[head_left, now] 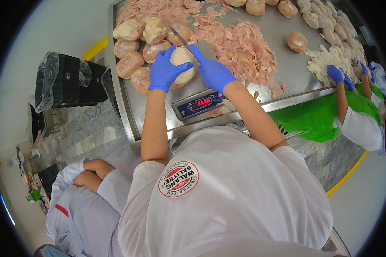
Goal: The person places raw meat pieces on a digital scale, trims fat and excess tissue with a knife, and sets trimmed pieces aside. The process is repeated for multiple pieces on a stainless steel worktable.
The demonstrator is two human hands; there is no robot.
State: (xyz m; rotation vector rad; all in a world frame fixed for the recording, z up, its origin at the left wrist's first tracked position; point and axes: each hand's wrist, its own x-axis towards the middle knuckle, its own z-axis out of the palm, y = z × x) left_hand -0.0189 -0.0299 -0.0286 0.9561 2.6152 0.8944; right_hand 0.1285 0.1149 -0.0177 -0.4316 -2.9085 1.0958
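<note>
A pale, round ball of meat (184, 70) sits on the platform of a digital scale (193, 105) whose display glows red. My left hand (166, 72), in a blue glove, grips the ball's left side, thumb across its front. At its right is my right hand (213, 73), also gloved in blue, closed around a knife (178, 36) with its blade pointing away to the far left. The knife's handle is hidden beneath my fingers. Several pinkish meat balls (130, 64) crowd the table left of and beyond the scale.
Thin pink meat slices (240, 53) lie heaped on the steel table (296, 81). At the right, gloved co-workers in green aprons (317, 115) handle pale pieces (330, 60). A black bin (68, 83) lined with plastic stands left; a person with folded arms (90, 188) is behind at left.
</note>
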